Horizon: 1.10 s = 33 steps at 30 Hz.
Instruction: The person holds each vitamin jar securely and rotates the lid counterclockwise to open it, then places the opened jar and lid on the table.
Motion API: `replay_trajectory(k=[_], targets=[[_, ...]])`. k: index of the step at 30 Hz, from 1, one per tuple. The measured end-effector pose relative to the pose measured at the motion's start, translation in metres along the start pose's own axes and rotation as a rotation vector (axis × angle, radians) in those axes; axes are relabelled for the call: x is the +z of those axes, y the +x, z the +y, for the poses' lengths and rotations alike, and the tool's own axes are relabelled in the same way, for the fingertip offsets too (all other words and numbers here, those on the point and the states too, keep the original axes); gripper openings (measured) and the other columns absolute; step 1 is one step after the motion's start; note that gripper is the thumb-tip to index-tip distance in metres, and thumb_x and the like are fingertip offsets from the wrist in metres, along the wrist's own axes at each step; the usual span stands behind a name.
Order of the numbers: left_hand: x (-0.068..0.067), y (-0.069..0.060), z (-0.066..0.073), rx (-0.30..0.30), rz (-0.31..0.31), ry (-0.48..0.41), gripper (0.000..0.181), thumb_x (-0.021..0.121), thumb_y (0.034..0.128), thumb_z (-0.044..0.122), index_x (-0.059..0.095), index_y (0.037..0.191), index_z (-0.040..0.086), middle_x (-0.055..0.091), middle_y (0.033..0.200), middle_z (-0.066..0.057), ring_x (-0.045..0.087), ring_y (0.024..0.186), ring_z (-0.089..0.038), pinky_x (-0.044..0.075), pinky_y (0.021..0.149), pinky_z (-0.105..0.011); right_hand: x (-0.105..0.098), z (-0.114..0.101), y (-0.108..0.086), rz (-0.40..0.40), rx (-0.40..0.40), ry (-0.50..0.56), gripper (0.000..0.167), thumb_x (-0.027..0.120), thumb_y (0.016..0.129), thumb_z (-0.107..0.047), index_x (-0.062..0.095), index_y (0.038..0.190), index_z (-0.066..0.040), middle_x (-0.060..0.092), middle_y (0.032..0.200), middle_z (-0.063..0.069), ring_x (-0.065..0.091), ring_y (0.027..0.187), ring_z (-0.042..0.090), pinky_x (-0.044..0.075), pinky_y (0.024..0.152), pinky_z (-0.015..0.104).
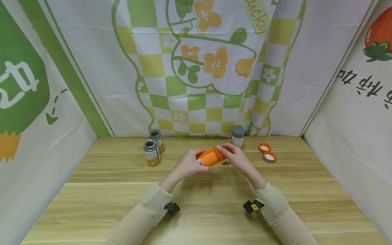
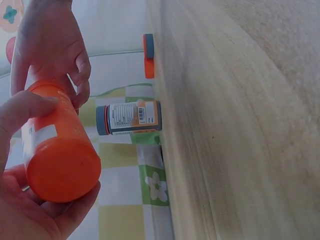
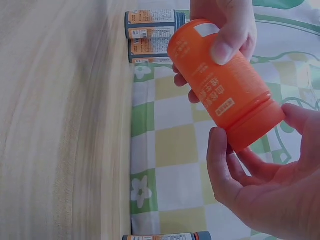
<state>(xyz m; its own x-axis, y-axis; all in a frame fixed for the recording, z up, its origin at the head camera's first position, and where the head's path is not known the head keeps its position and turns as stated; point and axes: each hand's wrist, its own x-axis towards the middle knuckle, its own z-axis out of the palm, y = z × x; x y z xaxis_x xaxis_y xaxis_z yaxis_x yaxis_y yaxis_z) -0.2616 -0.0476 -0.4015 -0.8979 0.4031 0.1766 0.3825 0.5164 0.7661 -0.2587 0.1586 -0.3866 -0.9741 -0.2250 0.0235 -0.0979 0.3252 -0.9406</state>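
An orange plastic bottle (image 1: 208, 158) is held tilted above the table, its capped end toward the right. My left hand (image 1: 188, 164) grips the bottle's body, with the thumb lying along the side in the right wrist view. At the other end my right hand (image 1: 238, 158) holds the orange cap (image 3: 255, 126) between thumb and fingers. The cap sits on the bottle. In the left wrist view the round orange base (image 2: 64, 172) faces the camera, and white print and a small label show on the body.
Two lidless grey-necked jars (image 1: 152, 156) (image 1: 156, 137) stand at the back left of the wooden table (image 1: 211, 214). A grey-capped jar (image 1: 237, 135) stands behind my right hand. Two loose caps (image 1: 264, 147) (image 1: 269, 157) lie upturned to the right. A patterned curtain (image 1: 196, 102) hangs behind.
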Motion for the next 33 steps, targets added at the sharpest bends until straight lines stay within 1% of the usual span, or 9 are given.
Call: replay_trajectory(k=[3,5,15,20,23,28,30,33], targets=[[0.001,0.0,0.0,0.005,0.015,0.016,0.059,0.079,0.0707,0.019,0.06,0.125,0.007,0.067,0.107,-0.006,0.057,0.08,-0.016,0.048,0.069,-0.029,0.0,0.0,-0.001,-0.014,0.002,0.015,0.048,0.052,0.096,-0.033,0.051,0.129,0.003,0.054,0.126,0.023,0.06,0.101,0.027,0.056,0.076,0.035],[0.001,-0.001,0.0,0.01,0.022,0.02,0.059,0.079,0.0705,0.018,0.06,0.125,0.006,0.067,0.107,-0.007,0.057,0.081,-0.016,0.048,0.07,-0.03,0.0,-0.001,-0.001,-0.017,-0.005,0.019,0.048,0.052,0.096,-0.032,0.05,0.129,0.003,0.054,0.126,0.024,0.061,0.1,0.026,0.056,0.077,0.036],[-0.001,-0.002,0.001,0.017,0.032,0.008,0.06,0.08,0.0691,0.016,0.06,0.125,0.005,0.067,0.108,-0.009,0.058,0.08,-0.017,0.048,0.07,-0.03,-0.005,-0.003,-0.004,-0.071,-0.035,0.021,0.049,0.054,0.096,-0.03,0.049,0.131,0.003,0.054,0.128,0.023,0.062,0.1,0.024,0.054,0.082,0.036],[-0.003,-0.003,0.0,0.015,0.02,-0.005,0.06,0.08,0.0692,0.019,0.061,0.125,0.006,0.067,0.109,-0.008,0.058,0.082,-0.017,0.049,0.07,-0.03,-0.007,-0.006,-0.005,-0.105,-0.049,0.016,0.049,0.056,0.095,-0.032,0.05,0.133,-0.001,0.053,0.131,0.02,0.06,0.107,0.027,0.053,0.087,0.038],[-0.004,-0.003,-0.001,0.018,0.009,-0.011,0.06,0.08,0.069,0.021,0.061,0.124,0.006,0.067,0.108,-0.008,0.058,0.081,-0.016,0.049,0.068,-0.029,-0.008,-0.007,-0.007,-0.122,-0.064,0.012,0.05,0.057,0.094,-0.031,0.049,0.134,-0.001,0.052,0.132,0.02,0.059,0.109,0.028,0.052,0.088,0.039],[-0.005,-0.004,-0.004,-0.005,-0.014,-0.06,0.059,0.08,0.0684,0.022,0.062,0.123,0.009,0.066,0.105,-0.007,0.058,0.08,-0.018,0.05,0.062,-0.029,-0.009,-0.011,-0.01,-0.143,-0.098,0.006,0.047,0.058,0.093,-0.026,0.05,0.133,-0.002,0.053,0.131,0.02,0.058,0.107,0.027,0.052,0.087,0.039],[-0.005,-0.004,-0.003,-0.017,-0.018,-0.073,0.058,0.08,0.0683,0.021,0.063,0.122,0.01,0.066,0.104,-0.006,0.058,0.081,-0.018,0.051,0.063,-0.029,-0.009,-0.011,-0.011,-0.149,-0.115,0.0,0.045,0.058,0.093,-0.024,0.051,0.132,-0.003,0.054,0.129,0.019,0.059,0.106,0.026,0.053,0.087,0.039],[-0.006,-0.005,-0.002,-0.017,-0.02,-0.071,0.056,0.08,0.0683,0.02,0.063,0.121,0.01,0.067,0.104,-0.005,0.058,0.082,-0.018,0.05,0.066,-0.029,-0.009,-0.011,-0.011,-0.156,-0.139,-0.005,0.044,0.058,0.092,-0.021,0.052,0.132,-0.003,0.054,0.128,0.019,0.059,0.105,0.026,0.053,0.087,0.039]])
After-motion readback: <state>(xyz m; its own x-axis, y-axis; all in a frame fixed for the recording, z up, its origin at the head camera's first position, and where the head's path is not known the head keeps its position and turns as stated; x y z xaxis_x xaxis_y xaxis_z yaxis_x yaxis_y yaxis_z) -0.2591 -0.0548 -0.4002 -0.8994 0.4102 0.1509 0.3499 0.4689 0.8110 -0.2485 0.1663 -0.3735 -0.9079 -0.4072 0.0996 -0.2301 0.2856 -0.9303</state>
